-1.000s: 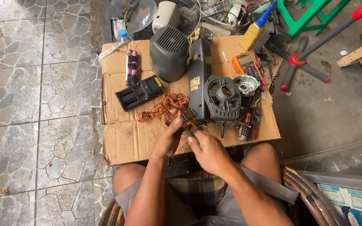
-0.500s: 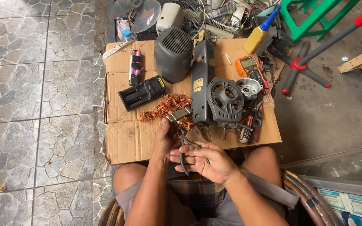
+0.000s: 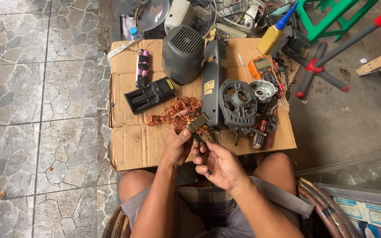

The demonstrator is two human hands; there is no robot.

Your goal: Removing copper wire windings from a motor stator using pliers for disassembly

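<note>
Head view, looking down past the person's knees at a flattened cardboard sheet (image 3: 133, 145) laid as a work surface on the tiled floor (image 3: 36, 88).

The left hand (image 3: 177, 145) is closed around a small motor stator (image 3: 198, 123), a grey metal block with copper winding showing at its edges; thumb and fingers wrap it from the left and below, so the piece sticks up out of the top of the grip, tilted a little to the right. The right hand (image 3: 221, 165) sits just beside and below the left, its fingers curled shut on a dark pair of pliers (image 3: 201, 141). The handles run down through the palm, and the nose points up toward the underside of the stator and meets it or comes very near; whether the tips bite a wire cannot be told. Both hands hover above the near edge of the cardboard, not resting on it.

Just behind the stator lies a loose heap of stripped copper wire (image 3: 175, 110). To its left is a black battery charger (image 3: 151, 94), with a wired pack of purple cells (image 3: 142, 68) beyond it. A grey ribbed motor cover (image 3: 182, 55) stands at the far edge. Right of the hands lies a grey fan housing (image 3: 237, 103) with a long dark body (image 3: 212, 75) beside it, then an orange multimeter (image 3: 263, 66) and a yellow bottle with a blue nozzle (image 3: 275, 33).
</note>
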